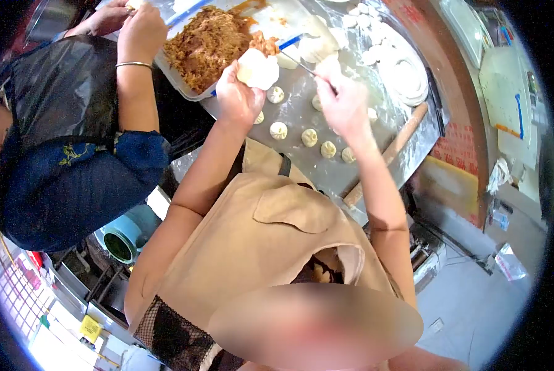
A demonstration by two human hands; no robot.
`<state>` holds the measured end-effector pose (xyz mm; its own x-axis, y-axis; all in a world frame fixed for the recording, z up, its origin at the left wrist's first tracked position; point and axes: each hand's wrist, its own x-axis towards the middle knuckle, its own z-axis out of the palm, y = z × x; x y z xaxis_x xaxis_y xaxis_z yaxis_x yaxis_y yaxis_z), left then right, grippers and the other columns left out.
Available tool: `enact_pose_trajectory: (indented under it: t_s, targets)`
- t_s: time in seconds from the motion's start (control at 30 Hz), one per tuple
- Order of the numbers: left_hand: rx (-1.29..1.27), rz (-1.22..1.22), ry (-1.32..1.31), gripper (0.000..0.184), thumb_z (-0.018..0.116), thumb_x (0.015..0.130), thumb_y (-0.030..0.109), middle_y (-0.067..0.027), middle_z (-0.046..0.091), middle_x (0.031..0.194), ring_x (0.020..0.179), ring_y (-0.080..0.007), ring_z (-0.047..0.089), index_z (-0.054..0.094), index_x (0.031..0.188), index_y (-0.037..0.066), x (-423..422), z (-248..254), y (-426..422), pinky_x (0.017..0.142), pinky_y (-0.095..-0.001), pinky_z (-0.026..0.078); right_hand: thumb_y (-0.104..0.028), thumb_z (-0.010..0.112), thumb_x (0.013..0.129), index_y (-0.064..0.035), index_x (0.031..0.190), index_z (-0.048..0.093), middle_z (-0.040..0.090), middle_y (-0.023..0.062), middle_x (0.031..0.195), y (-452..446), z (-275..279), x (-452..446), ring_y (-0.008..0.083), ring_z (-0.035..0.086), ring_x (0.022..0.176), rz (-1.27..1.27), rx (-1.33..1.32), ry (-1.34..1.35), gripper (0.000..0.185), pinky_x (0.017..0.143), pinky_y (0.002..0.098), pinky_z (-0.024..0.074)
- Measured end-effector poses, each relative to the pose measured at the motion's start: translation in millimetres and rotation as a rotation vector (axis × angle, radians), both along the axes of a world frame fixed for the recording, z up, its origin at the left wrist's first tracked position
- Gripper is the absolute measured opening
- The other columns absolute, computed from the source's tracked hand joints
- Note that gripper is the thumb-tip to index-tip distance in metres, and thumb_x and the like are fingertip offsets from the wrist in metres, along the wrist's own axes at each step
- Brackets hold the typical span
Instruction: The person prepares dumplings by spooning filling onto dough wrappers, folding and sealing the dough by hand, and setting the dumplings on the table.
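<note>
In the head view my left hand [240, 96] holds a round, flat dough wrapper [257, 69] by its near edge. My right hand [345, 108] is closed around a thin metal filling stick [303, 65] that points toward the wrapper. A lump of orange-brown filling [264, 44] shows just beyond the wrapper; whether it sits on the stick's tip is unclear. Left of my left hand, a tub of minced filling [206, 46] stands on the metal table. Several small pleated buns [309, 137] lie on the floured tabletop [289, 154] below and between my hands.
A wooden rolling pin [404, 133] lies along the table's right side. Beyond it are a coiled dough rope [408, 83] and several dough pieces [366, 18]. A co-worker's hands [142, 34] work at the upper left, and their dark sleeve [73, 179] is close to my left arm.
</note>
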<state>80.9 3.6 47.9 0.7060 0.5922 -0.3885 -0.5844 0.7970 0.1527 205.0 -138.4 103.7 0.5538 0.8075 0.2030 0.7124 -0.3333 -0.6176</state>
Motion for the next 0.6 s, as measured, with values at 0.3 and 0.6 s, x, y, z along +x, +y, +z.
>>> enact_pose_trajectory:
  t_s: [0.3,0.6]
  targets:
    - [0.095,-0.143,0.161,0.047,0.023,0.1,0.03,-0.0181,0.044,0.131,0.123,-0.0306,0.043,0.036,0.129,-0.004,42.3,29.3,-30.5,0.106,-0.0445,0.034,0.0,0.057,0.076,-0.0004,0.107,0.063,0.059,0.009,0.079,-70.1,-46.3,-45.2,0.0213,0.058,0.062,-0.179,0.252,-0.44,0.032,0.056,0.0302,0.0492]
    - [0.277,-0.292,0.138,0.05,0.028,0.098,0.037,-0.015,0.044,0.133,0.123,-0.0289,0.045,0.038,0.131,0.001,52.4,36.7,-44.6,0.104,-0.0467,0.036,-0.001,0.056,0.083,0.0011,0.101,0.065,0.062,0.0132,0.073,-90.6,-1.8,-40.8,0.0189,0.059,0.062,-0.377,0.324,0.094,0.021,0.057,0.0283,0.047]
